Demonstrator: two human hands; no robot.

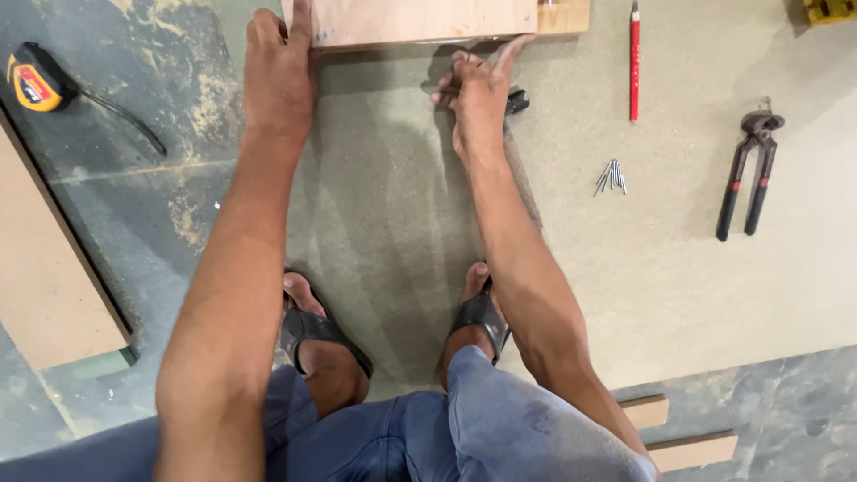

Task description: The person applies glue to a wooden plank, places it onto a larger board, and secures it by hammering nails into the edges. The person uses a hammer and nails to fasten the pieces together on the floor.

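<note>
Two hands reach forward to a wooden board (420, 20) that lies at the far edge of the big sheet (571, 295) covering the floor. The left hand (278, 76) rests flat, fingers almost closed together and stretched, pressing on the near left corner of the board; it seems to keep the board from sliding. The right hand (478, 94) is half curled at the near edge of the board, one finger pointing up to the wood, and under it a dark tool (518, 101) shows, probably a hammer head; whether the hand grips it fully, I cannot tell.

To the right on the sheet lie a red pencil (634, 62), a small heap of nails (611, 177) and a pair of pincers (752, 174), all near the right hand, so they are easy to take. A tape measure (34, 82) lies on the bare floor, far left. No container is visible; the nails lie loose.
</note>
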